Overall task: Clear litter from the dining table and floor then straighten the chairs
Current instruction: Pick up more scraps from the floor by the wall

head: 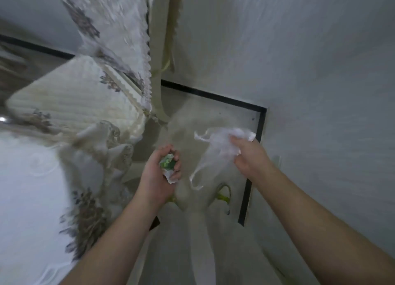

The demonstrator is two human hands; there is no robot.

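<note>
My left hand grips a crumpled green and white wrapper, held low over the floor between the chair and the wall. My right hand pinches a thin clear plastic bag by its top; the bag hangs loose to the left of the hand, with one handle loop dangling. A chair with a quilted cream floral seat cover stands at the upper left, its covered backrest rising behind it. The dining table, under a white cloth, fills the lower left. The picture is blurred by motion.
A pale wall with a black skirting line closes off the right side. The light floor shows in the corner between chair and wall. My light trousers and a green-trimmed slipper are below the hands.
</note>
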